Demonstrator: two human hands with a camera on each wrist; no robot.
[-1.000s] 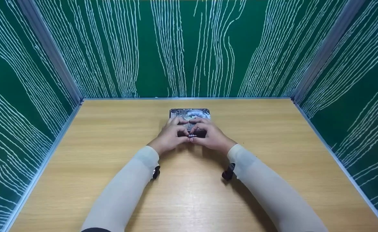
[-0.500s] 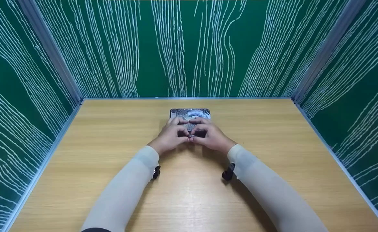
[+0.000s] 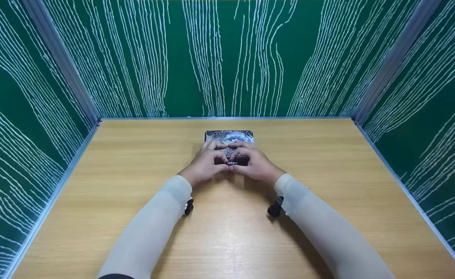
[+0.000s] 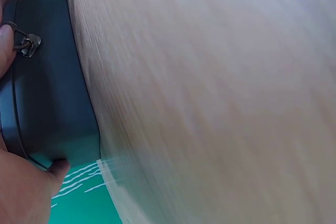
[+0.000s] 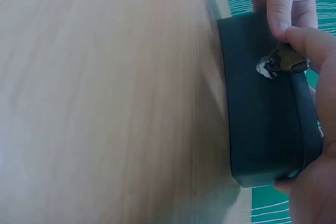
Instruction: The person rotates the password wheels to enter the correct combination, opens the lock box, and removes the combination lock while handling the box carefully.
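A dark tin box point(image 3: 230, 135) with a printed picture on its lid lies at the middle back of the table. Its plain dark front fills part of both wrist views, with a metal clasp point(image 5: 289, 60) at the centre of that side. My left hand point(image 3: 205, 164) and right hand point(image 3: 257, 164) hold the box from either end, fingers over the lid. Both thumbs meet at the clasp; in the right wrist view its flap stands away from the box front, under the thumb tips. In the left wrist view, a finger point(image 4: 59, 170) curls against the box's end.
The wooden table point(image 3: 227, 232) stretches in front of and beside the box. Green walls with white wavy lines point(image 3: 180, 58) enclose its back and both sides. Dark devices point(image 3: 275, 207) sit at both wrists under the pale sleeves.
Both hands and the box stay in place. The clasp between the thumbs looks bright one second ago, darker half a second ago, and bright again now, so it has shifted slightly.
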